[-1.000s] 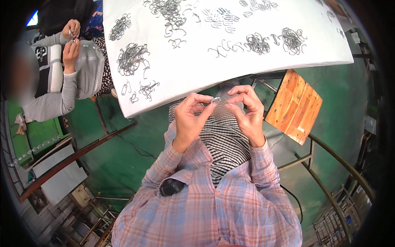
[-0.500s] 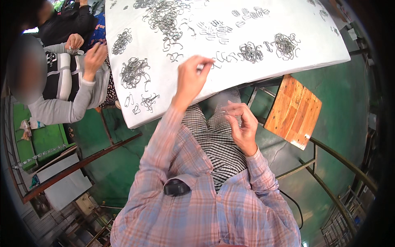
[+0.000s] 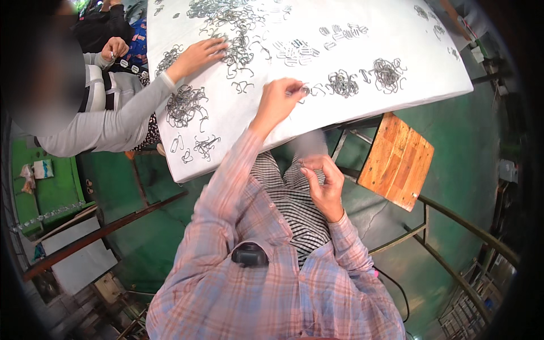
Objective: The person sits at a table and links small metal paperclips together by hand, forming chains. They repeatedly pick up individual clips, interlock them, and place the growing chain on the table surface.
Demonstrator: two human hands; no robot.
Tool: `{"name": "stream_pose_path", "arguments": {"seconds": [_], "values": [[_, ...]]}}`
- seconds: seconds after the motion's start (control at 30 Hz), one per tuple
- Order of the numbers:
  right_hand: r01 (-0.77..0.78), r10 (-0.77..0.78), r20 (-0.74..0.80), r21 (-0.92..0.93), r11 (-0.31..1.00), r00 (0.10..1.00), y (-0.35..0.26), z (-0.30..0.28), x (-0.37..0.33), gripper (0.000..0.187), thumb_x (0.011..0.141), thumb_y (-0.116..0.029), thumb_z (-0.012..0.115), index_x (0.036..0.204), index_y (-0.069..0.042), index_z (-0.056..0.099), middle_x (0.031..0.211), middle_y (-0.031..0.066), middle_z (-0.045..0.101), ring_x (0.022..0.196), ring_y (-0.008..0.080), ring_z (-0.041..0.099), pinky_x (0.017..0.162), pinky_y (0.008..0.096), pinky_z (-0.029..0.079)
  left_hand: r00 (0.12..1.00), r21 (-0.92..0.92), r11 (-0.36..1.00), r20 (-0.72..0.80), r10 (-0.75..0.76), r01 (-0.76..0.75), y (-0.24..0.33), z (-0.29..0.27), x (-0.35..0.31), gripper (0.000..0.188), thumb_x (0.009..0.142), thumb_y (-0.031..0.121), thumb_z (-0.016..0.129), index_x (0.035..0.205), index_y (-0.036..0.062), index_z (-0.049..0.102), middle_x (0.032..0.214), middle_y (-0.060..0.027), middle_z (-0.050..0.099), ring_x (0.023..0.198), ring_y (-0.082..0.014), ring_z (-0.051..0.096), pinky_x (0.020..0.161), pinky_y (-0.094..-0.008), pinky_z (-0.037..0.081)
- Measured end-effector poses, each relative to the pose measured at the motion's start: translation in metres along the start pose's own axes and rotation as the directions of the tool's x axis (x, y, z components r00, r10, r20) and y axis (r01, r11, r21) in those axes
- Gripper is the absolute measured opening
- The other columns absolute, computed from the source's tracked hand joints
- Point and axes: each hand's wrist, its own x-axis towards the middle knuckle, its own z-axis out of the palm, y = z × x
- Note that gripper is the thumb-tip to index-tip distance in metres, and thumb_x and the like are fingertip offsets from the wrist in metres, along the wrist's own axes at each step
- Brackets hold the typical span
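Green floor (image 3: pixel 158 226) extends beneath a white-covered table (image 3: pixel 340 107) strewn with small wire pieces. At far left, a co-worker in a grey sleeve (image 3: pixel 99 133) keeps 1 hand (image 3: pixel 115 48) near the lap; the co-worker's other hand (image 3: pixel 207 55), fingers spread, reaches across the table to the large upper spread of wire hooks. Below that arm lies a tangled heap (image 3: pixel 184 106) of similar hooks. Further right, the person's left hand (image 3: pixel 277 102) is over the table near its front edge, fingers bent beside loose wire hooks (image 3: pixel 319 89); blur makes it impossible to tell whether they grasp any. Above it lie flat metal clips (image 3: pixel 296 52). The right hand (image 3: pixel 326 184), over the lap, pinches a small thin piece (image 3: pixel 302 163) between thumb and forefinger. Beyond, 2 round heaps (image 3: pixel 388 75) of hooks occupy the table, and a wooden seat (image 3: pixel 396 161) stands below.
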Motion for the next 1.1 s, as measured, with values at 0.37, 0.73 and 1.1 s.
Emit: {"name": "stream_pose_path", "arguments": {"seconds": [0.37,0.73,1.1], "values": [[-0.014,0.013,-0.030,-0.020,1.000,0.999,0.003,0.029,0.013,0.009,0.081,0.006,0.069,0.085,0.002,0.062,0.087,0.0116,0.066,0.077,0.0225,0.064,0.070,0.0303,0.051,0.974,-0.449,0.882,-0.097,-0.206,0.142,0.050,-0.024,-0.143,0.020,0.087,-0.005,0.066,0.107,-0.0056,0.068,0.102,-0.0089,0.066,0.094,-0.0155,0.067,0.083,-0.0267,0.057],[-0.107,0.102,0.033,0.225,0.968,0.994,0.013,0.032,0.021,0.004,0.086,0.001,0.064,0.090,0.002,0.065,0.092,0.0114,0.067,0.089,0.0194,0.063,0.081,0.0303,0.049,0.969,-0.340,0.939,-0.209,-0.130,0.053,0.047,-0.033,-0.167,0.017,0.083,-0.009,0.066,0.099,-0.0029,0.070,0.096,-0.0092,0.067,0.091,-0.0156,0.067,0.080,-0.0274,0.057],[0.145,0.026,0.317,-0.502,0.853,0.948,0.072,0.167,0.187,0.013,0.081,-0.013,0.071,0.084,-0.001,0.067,0.091,0.0165,0.066,0.081,0.0351,0.065,0.072,0.0445,0.051,0.943,-0.279,0.959,-0.330,-0.050,-0.047,0.056,-0.053,-0.184,0.020,0.080,-0.009,0.069,0.097,0.0001,0.072,0.092,-0.0091,0.067,0.084,-0.0156,0.067,0.075,-0.0267,0.055]]}}
